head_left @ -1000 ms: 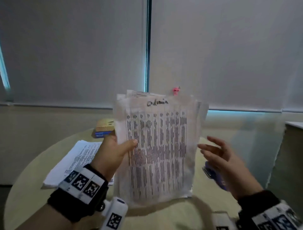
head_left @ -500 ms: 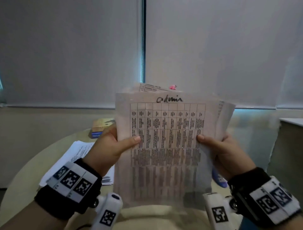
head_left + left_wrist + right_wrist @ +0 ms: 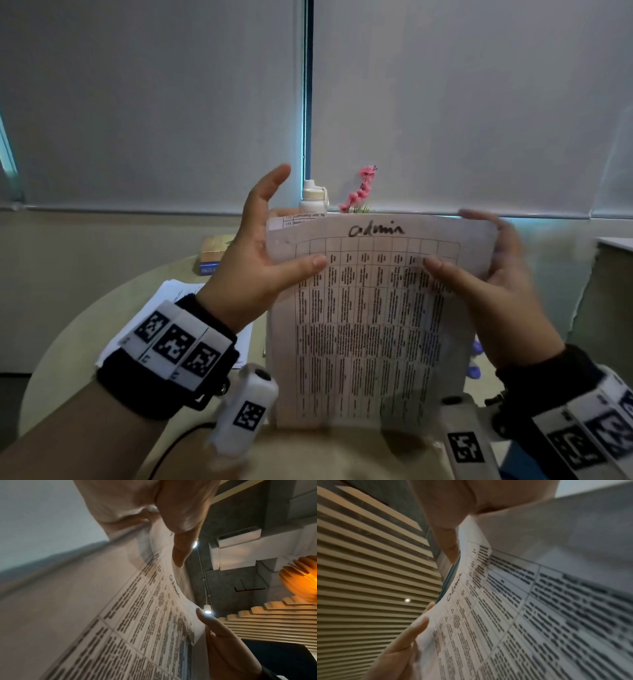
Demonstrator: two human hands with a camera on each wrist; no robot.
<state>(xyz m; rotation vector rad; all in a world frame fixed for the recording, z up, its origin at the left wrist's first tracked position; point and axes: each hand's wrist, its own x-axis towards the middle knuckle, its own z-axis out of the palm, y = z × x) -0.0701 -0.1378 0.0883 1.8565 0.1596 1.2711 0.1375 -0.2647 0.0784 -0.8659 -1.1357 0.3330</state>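
A stack of printed papers (image 3: 366, 325) with "admin" handwritten at the top stands upright, its bottom edge down at the round beige table (image 3: 85, 342). My left hand (image 3: 263, 250) holds its upper left edge, thumb across the front and fingers stretched up behind. My right hand (image 3: 493, 274) pinches the upper right corner, thumb in front and fingers behind. In the left wrist view my left thumb (image 3: 181, 540) lies on the top sheet (image 3: 137, 628). In the right wrist view my right thumb (image 3: 448, 540) presses on the same sheet (image 3: 522, 615).
A second pile of papers (image 3: 178, 291) lies on the table to the left, with a gold and blue box (image 3: 212, 253) behind it. A white bottle (image 3: 313, 198) and pink flowers (image 3: 363, 188) stand behind the stack. A blue object (image 3: 476, 359) lies at the right, near a cabinet (image 3: 613, 291).
One second ago only my left hand held the stack. My right hand came in and took the right edge. Both hands have since slid up to the top corners.
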